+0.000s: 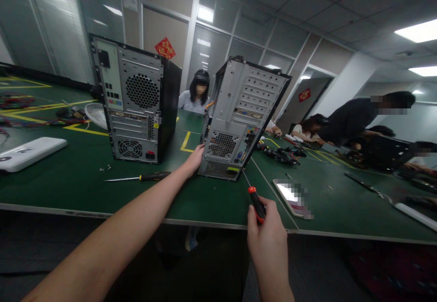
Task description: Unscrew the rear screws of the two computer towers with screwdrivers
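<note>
A grey computer case (235, 120) stands on the green table with its back panel facing me, looking tilted in the view. My left hand (195, 161) grips its lower left side, the fingertips hidden behind the case. A red-and-black screwdriver (252, 195) is held in my right hand (268, 227), fingers closed round the handle. Its shaft points up to the lower right corner of the case; whether the tip touches, I cannot tell. Left of my left forearm lies another screwdriver (139, 178) with a black-and-yellow handle. A few small screws (108, 167) are scattered near it.
A second computer case (136, 101) stands to the left. A white device (32, 153) lies at far left, before a white basket (95, 114) and cables. Right of me are a phone (292, 197) and bundled black cables (285, 155). People sit and lean around the table (211, 206).
</note>
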Demonstrator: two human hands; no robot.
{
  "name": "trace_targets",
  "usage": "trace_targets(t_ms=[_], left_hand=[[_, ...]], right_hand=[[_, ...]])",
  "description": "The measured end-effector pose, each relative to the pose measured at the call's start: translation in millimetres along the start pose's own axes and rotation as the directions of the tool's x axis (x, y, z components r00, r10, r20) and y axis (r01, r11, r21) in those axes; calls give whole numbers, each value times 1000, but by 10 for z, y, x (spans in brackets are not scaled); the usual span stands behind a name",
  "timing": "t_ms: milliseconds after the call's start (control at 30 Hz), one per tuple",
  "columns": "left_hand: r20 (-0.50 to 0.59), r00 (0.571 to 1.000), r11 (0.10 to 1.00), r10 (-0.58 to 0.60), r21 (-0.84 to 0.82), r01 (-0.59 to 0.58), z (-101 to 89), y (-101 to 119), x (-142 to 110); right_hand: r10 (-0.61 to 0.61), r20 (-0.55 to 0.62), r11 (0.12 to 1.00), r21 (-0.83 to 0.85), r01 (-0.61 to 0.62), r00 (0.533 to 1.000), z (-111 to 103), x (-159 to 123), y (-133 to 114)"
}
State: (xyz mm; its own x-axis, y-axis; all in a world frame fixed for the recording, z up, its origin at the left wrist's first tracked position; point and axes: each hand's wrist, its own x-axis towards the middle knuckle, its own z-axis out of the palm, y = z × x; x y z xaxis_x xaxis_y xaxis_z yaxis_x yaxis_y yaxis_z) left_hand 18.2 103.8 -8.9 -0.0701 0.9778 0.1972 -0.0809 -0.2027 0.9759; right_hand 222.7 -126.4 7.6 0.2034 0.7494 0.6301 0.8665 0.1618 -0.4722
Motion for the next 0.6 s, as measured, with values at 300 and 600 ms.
trace_targets(t_ms=[300,600], left_hand=[[31,999,1000,-22,-9,22,-30,-119,79],[21,999,1000,-26,9,26,-34,-68,37]], right_hand=[[82,27,996,37,-83,996,-45,18,-29],[209,46,975,63,-211,977,-78,44,-79]])
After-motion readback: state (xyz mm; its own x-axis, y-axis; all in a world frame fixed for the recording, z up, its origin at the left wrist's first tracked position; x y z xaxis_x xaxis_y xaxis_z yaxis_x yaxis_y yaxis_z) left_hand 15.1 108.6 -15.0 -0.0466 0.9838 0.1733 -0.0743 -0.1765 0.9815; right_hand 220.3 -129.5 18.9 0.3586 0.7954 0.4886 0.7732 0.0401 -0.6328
